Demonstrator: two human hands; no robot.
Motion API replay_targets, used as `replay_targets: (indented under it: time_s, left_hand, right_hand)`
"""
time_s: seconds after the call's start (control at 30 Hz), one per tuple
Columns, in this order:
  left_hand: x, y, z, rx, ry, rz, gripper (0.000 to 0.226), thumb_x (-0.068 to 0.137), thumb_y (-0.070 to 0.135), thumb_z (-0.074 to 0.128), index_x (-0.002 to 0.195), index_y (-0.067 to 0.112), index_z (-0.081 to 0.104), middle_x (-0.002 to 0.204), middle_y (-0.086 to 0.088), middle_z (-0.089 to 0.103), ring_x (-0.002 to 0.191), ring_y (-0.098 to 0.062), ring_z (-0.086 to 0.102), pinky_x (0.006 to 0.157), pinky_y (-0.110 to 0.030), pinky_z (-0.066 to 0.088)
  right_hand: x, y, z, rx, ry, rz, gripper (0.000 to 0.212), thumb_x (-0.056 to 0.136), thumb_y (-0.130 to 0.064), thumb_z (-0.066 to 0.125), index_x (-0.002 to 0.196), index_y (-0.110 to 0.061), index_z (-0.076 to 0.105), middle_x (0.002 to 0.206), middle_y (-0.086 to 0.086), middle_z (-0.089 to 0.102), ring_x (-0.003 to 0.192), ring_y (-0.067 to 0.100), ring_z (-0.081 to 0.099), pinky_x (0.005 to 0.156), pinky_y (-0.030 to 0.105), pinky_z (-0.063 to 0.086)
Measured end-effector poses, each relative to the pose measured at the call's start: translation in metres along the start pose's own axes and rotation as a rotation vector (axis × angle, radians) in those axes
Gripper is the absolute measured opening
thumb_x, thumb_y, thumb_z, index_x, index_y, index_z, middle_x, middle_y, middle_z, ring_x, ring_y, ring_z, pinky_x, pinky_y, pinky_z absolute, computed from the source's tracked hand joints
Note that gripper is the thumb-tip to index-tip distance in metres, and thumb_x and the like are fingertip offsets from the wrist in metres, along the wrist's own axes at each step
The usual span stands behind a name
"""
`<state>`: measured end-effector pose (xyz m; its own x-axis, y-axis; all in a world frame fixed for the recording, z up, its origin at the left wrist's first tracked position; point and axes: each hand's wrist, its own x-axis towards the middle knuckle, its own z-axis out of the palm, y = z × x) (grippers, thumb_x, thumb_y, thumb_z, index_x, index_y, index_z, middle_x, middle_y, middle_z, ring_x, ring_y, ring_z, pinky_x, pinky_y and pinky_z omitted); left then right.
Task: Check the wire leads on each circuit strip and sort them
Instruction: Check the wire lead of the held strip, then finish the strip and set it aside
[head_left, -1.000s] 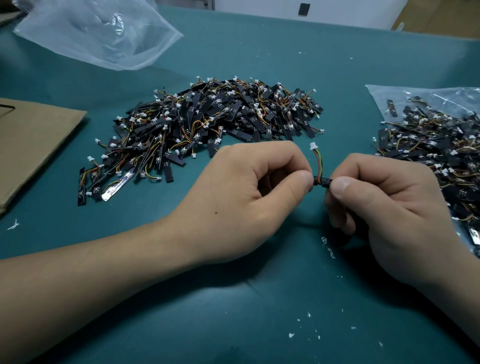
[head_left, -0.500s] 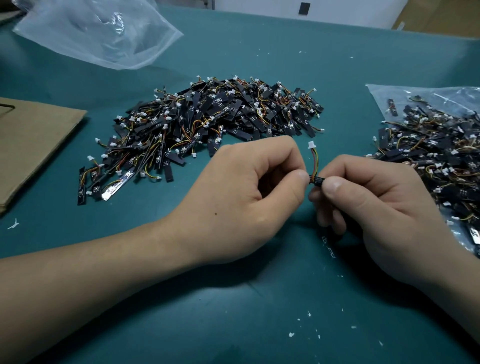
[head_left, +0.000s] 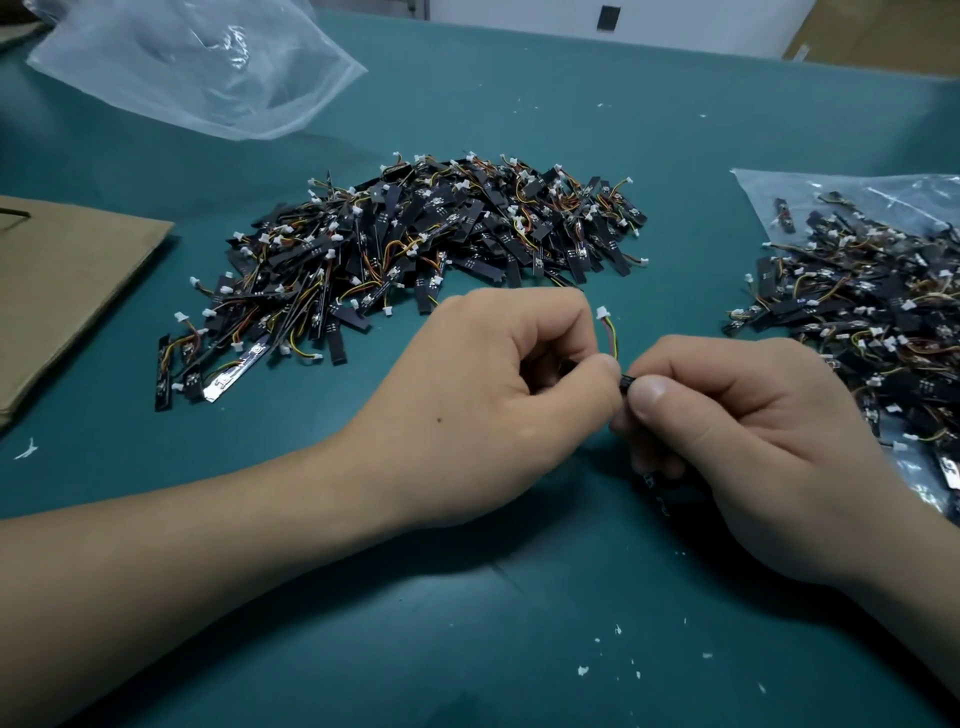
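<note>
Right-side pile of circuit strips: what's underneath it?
A clear plastic bag lies under the pile, showing at its far edge. How far it reaches beneath is covered.

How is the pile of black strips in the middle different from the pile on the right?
The middle pile lies straight on the green table; the right pile lies on a clear plastic bag. The middle pile is wholly in view; the right pile runs off the picture's edge. Both are black strips with coloured wires and white plugs.

Matt teal mat (head_left: 519, 649), glossy clear plastic bag (head_left: 197, 67), brown cardbd (head_left: 67, 275)
</note>
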<state>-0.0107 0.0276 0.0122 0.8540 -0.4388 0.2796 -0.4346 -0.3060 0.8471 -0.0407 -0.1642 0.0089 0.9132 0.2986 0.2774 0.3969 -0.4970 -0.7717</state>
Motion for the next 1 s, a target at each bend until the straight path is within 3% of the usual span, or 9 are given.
replay_targets:
  time_s: [0.13, 0.27, 0.43, 0.7, 0.87, 1.0]
  left_hand:
    - [0.0000, 0.0010, -0.0005, -0.016, -0.024, -0.014, 0.026, 0.086, 0.018, 0.061, 0.062, 0.016, 0.051, 0.051, 0.005, 0.044, 0.049, -0.005, 0.037, 0.050, -0.018, 0.031]
    - [0.0006, 0.0012, -0.0032, -0.033, -0.072, -0.002, 0.025, 0.090, 0.017, 0.055, 0.065, 0.012, 0.053, 0.055, -0.003, 0.048, 0.053, -0.009, 0.040, 0.053, -0.025, 0.034]
    - [0.0005, 0.0007, -0.0033, -0.027, -0.079, 0.008, 0.025, 0.093, 0.016, 0.056, 0.069, 0.011, 0.059, 0.058, -0.006, 0.049, 0.055, -0.007, 0.041, 0.054, -0.022, 0.035]
    - [0.0002, -0.0002, -0.0044, -0.069, -0.067, 0.023, 0.025, 0.092, 0.015, 0.055, 0.070, 0.008, 0.062, 0.057, -0.009, 0.050, 0.055, -0.022, 0.047, 0.052, -0.027, 0.038]
    - [0.0001, -0.0001, -0.0037, -0.042, -0.073, 0.026, 0.024, 0.093, 0.015, 0.055, 0.070, 0.007, 0.061, 0.057, -0.005, 0.049, 0.054, -0.009, 0.041, 0.053, -0.020, 0.034]
    - [0.0002, 0.0003, -0.0041, -0.047, -0.093, 0.029, 0.025, 0.093, 0.014, 0.055, 0.069, 0.006, 0.060, 0.057, -0.006, 0.048, 0.055, -0.010, 0.041, 0.054, -0.022, 0.034]
  right_hand:
    - [-0.0004, -0.0007, 0.0007, -0.024, 0.000, -0.013, 0.027, 0.094, -0.032, 0.049, 0.072, -0.027, 0.064, 0.057, -0.007, 0.063, 0.047, 0.015, 0.057, 0.049, 0.027, 0.045]
    - [-0.0002, 0.0010, 0.0003, 0.058, 0.022, 0.013, 0.027, 0.095, -0.033, 0.049, 0.075, -0.023, 0.066, 0.060, -0.007, 0.065, 0.049, 0.013, 0.058, 0.049, 0.025, 0.046]
    - [0.0015, 0.0028, -0.0005, 0.136, 0.003, 0.061, 0.027, 0.094, -0.036, 0.048, 0.078, -0.021, 0.065, 0.062, -0.001, 0.067, 0.051, 0.013, 0.056, 0.052, 0.023, 0.045]
    - [0.0004, 0.0026, -0.0007, 0.174, 0.003, 0.060, 0.027, 0.095, -0.035, 0.049, 0.079, -0.020, 0.065, 0.062, 0.001, 0.066, 0.050, 0.014, 0.056, 0.052, 0.025, 0.046]
    - [0.0001, 0.0029, -0.0003, 0.191, 0.009, 0.071, 0.028, 0.095, -0.036, 0.048, 0.079, -0.020, 0.065, 0.063, 0.003, 0.067, 0.051, 0.013, 0.056, 0.052, 0.021, 0.045]
    - [0.0005, 0.0031, -0.0003, 0.181, 0.001, 0.067, 0.030, 0.095, -0.034, 0.048, 0.075, -0.017, 0.062, 0.061, 0.003, 0.066, 0.051, 0.015, 0.056, 0.052, 0.021, 0.045]
